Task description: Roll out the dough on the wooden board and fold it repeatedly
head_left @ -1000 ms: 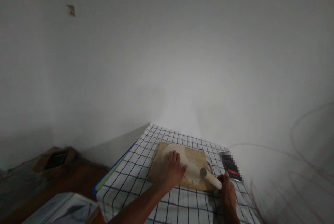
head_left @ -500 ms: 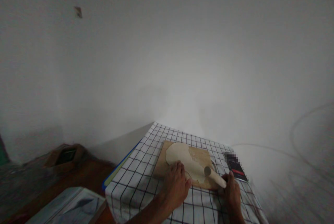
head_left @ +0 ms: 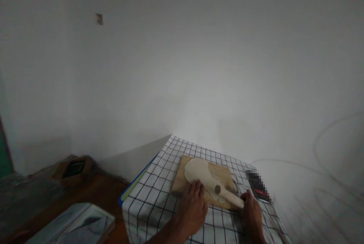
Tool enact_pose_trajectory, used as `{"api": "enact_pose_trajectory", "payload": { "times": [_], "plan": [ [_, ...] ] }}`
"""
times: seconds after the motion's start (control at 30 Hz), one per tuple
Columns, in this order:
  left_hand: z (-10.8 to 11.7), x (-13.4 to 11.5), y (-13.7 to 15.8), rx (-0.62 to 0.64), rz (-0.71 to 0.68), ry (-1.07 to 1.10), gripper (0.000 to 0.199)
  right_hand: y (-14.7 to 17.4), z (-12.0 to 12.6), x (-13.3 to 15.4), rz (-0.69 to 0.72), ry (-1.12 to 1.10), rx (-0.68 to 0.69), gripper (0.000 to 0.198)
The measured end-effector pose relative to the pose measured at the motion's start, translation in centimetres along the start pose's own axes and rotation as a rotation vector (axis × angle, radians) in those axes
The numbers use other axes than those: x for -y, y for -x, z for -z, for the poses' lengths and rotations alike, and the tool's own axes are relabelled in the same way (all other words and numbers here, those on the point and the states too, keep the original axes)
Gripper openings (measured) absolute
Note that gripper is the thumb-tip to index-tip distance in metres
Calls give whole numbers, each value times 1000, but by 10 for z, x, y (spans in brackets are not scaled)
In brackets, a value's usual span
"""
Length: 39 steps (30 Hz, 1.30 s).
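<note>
A wooden cutting board (head_left: 178, 183) lies on the table, with a thin, flattened sheet of dough (head_left: 196, 168) spread across it. My left hand (head_left: 195, 200) rests on the near left edge of the dough, fingers stretched out and open. In my right hand (head_left: 251, 208) is the near end of a pale rolling pin (head_left: 231, 198), gripped between thumb and fingers. The pin slants over the right part of the dough, its dark round end facing left. Whether it presses on the dough I cannot tell.
A checked cloth (head_left: 159, 187) covers the table, which stands against a white wall. A phone (head_left: 260, 189), partly blurred out, lies to the right of the board. At lower left are an open cardboard box (head_left: 75, 168) and a pale, flat-topped box (head_left: 74, 225).
The rolling pin's far end has shifted left and slightly down over the dough, with my right hand still on it. My left hand stays on the dough. The whole view has shifted slightly.
</note>
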<state>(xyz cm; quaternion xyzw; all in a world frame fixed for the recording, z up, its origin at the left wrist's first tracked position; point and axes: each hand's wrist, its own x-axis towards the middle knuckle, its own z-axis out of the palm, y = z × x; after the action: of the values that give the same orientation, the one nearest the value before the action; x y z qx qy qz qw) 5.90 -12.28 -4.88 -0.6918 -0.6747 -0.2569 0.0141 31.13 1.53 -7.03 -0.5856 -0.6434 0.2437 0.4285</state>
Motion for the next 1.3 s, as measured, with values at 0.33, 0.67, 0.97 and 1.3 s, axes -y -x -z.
{"api": "enact_pose_trajectory", "payload": {
  "times": [0.33, 0.67, 0.97, 1.3],
  "plan": [
    [-3, 32, 45, 212, -208, 114, 35, -14, -10, 21, 497, 843, 58, 45],
    [65, 33, -6, -215, -118, 203, 35, -12, -43, 114, 250, 779, 90, 58],
    [-12, 76, -84, -290, -85, -251, 43, -10, -72, 114, 342, 752, 47, 33],
    [-14, 85, -124, -174, -99, -288, 39, -34, -82, 105, 347, 633, 69, 28]
  ]
}}
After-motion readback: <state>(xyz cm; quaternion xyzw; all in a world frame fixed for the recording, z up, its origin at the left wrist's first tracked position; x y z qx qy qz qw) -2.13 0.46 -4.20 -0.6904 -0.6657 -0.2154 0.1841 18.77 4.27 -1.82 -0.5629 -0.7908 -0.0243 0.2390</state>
